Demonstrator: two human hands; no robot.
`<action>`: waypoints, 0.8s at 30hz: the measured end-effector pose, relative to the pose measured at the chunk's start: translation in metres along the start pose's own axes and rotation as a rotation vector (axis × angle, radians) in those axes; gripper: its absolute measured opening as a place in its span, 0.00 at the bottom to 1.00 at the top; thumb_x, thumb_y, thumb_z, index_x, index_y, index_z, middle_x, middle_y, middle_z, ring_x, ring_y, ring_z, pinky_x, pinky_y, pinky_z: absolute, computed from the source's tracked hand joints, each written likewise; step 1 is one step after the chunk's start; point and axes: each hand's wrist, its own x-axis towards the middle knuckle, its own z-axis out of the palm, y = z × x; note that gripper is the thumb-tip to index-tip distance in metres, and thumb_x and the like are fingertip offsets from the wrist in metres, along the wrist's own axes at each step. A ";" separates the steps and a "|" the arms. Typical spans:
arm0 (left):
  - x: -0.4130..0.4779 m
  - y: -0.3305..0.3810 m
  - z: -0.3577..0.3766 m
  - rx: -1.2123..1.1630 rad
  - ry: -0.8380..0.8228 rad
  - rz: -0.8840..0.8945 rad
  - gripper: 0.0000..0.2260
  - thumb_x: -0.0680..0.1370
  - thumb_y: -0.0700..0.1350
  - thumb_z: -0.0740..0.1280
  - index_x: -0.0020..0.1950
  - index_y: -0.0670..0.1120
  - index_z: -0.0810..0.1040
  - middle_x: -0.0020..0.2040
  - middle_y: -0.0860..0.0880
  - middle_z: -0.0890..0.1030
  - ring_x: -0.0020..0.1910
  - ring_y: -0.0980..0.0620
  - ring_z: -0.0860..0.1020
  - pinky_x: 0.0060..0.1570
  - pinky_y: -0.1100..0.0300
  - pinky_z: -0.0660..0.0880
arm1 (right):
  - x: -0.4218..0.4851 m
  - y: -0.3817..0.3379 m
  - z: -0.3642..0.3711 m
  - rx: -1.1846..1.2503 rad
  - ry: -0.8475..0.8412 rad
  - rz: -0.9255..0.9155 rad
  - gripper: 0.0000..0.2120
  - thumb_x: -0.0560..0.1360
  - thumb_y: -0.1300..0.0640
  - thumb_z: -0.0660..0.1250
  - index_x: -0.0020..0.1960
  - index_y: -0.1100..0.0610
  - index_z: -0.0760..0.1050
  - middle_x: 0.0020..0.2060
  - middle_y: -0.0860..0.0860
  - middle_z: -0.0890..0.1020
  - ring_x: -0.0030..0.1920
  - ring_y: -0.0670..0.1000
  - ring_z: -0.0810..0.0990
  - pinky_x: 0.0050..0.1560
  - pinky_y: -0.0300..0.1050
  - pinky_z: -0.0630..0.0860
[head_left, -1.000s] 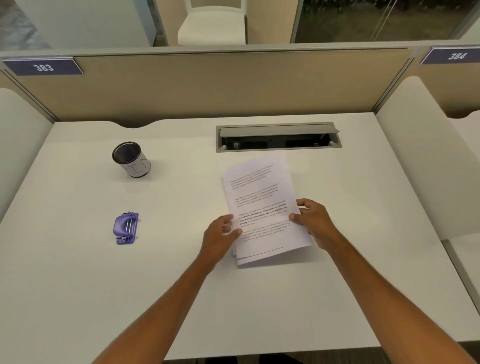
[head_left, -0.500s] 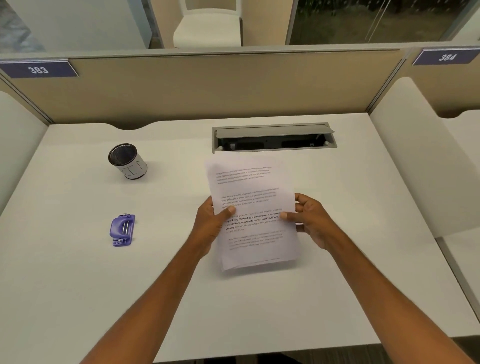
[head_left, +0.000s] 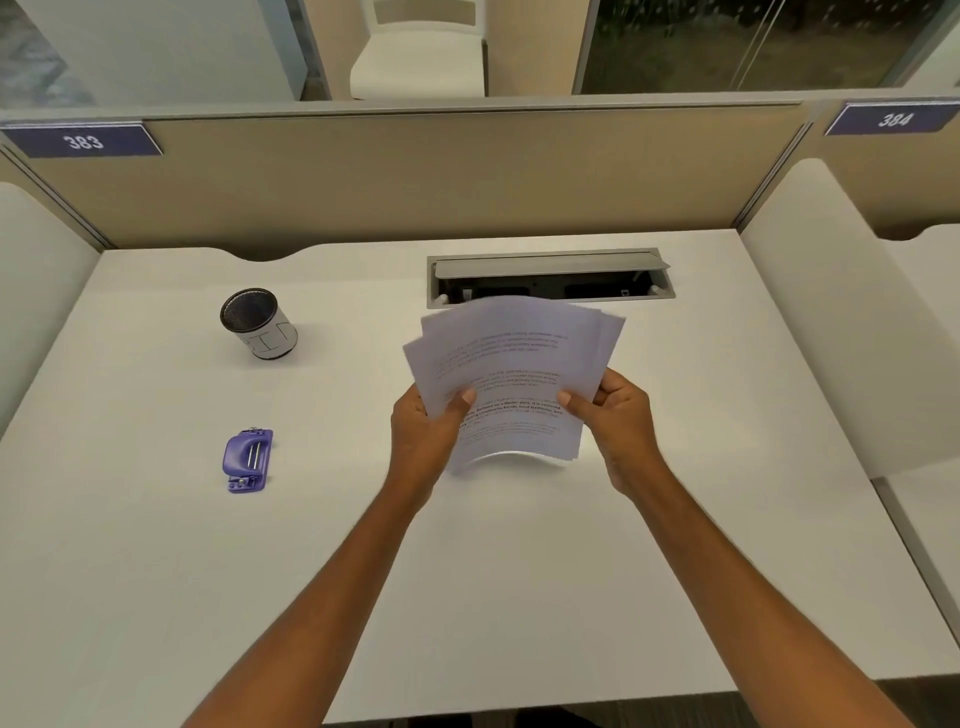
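A stack of printed white sheets (head_left: 514, 364) is lifted above the white desk (head_left: 156, 571), its top edges fanned apart and its lower edge bowed. My left hand (head_left: 426, 436) grips the stack's left edge, thumb on the front page. My right hand (head_left: 618, 421) grips the right edge the same way. The fingers behind the paper are hidden.
A purple hole punch (head_left: 248, 460) lies at the left of the desk. A mesh pen cup (head_left: 258, 324) stands behind it. A grey cable hatch (head_left: 550, 278) is open behind the sheets. Beige partitions wall the desk at the back and both sides.
The sheets were lying on the desk under both hands. Both hands have picked them up and raised them, and the top edges have fanned out.
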 end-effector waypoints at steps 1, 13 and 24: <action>-0.001 0.000 0.000 -0.007 0.004 -0.004 0.12 0.81 0.46 0.78 0.64 0.54 0.85 0.57 0.54 0.91 0.56 0.52 0.89 0.54 0.54 0.88 | -0.001 0.001 0.001 0.002 0.007 0.003 0.17 0.78 0.64 0.78 0.59 0.44 0.87 0.56 0.47 0.91 0.54 0.50 0.91 0.51 0.42 0.87; -0.005 0.005 0.010 0.036 -0.028 0.019 0.13 0.81 0.47 0.78 0.65 0.55 0.85 0.57 0.55 0.90 0.56 0.51 0.87 0.54 0.58 0.87 | -0.003 0.000 0.003 -0.048 0.060 0.028 0.13 0.76 0.62 0.80 0.54 0.46 0.86 0.48 0.41 0.91 0.46 0.42 0.89 0.43 0.33 0.83; -0.007 0.007 0.012 0.029 -0.012 -0.014 0.11 0.81 0.46 0.78 0.63 0.55 0.86 0.57 0.53 0.91 0.56 0.49 0.88 0.55 0.53 0.87 | -0.004 0.003 0.009 -0.049 0.069 0.054 0.15 0.77 0.62 0.80 0.60 0.48 0.85 0.50 0.44 0.91 0.49 0.47 0.89 0.44 0.36 0.84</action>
